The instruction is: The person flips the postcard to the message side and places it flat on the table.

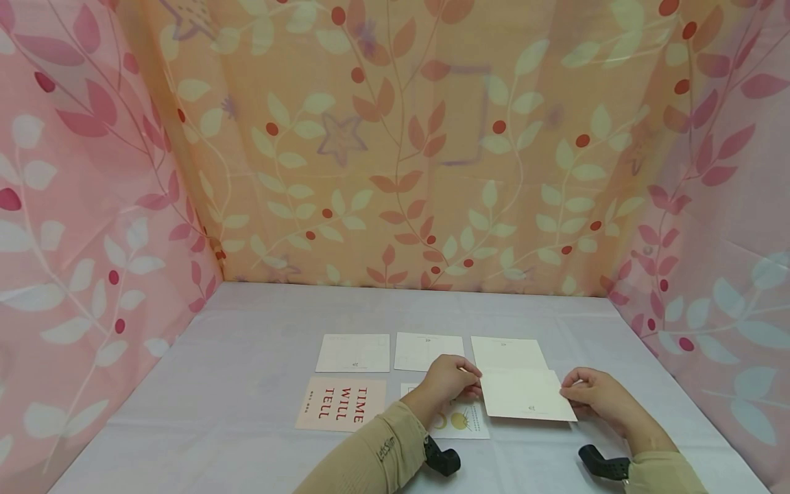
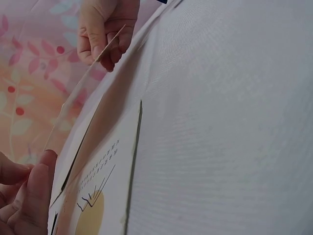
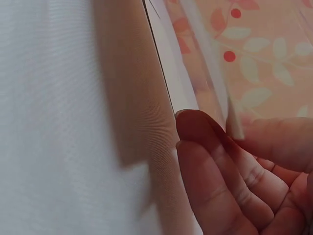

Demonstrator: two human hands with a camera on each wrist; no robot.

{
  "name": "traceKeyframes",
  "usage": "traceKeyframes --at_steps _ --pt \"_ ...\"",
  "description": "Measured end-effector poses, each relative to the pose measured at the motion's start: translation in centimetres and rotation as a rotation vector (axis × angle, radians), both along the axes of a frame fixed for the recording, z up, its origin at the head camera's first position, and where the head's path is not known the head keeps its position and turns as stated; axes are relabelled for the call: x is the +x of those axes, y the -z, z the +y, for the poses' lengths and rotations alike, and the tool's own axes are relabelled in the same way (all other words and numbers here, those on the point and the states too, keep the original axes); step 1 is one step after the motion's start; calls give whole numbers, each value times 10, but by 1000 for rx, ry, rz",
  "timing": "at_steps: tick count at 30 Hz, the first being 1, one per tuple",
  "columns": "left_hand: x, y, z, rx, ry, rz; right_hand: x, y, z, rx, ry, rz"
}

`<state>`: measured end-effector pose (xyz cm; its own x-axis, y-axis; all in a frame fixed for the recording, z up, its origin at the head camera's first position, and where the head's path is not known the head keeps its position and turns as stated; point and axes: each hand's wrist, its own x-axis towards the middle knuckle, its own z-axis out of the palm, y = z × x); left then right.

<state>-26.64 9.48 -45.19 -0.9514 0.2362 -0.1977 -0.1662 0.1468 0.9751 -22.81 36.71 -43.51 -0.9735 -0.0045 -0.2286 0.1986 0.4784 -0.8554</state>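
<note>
Held card (image 1: pixel 524 396) partly hides rear card (image 1: pixel 509 353); tiny print (image 1: pixel 532 408) illegible.

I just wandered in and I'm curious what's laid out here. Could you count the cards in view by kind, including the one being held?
Far row, pale cards: 3 (left card, middle card, right card)
Pinkish card with red lettering: 1
Card with yellow drawings: 1
Lifted pale card, in left hand and right hand: 1
Total: 6
</note>
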Motion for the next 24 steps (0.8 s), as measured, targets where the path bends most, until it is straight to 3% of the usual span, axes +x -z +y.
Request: traceKeyframes --at_steps 9,24 --pt "2 1 0 24 16 -21 -2 5 1 69 79 -45" --pt "15 -3 1 63 -5 -79 -3 5 5 102 81 -98"
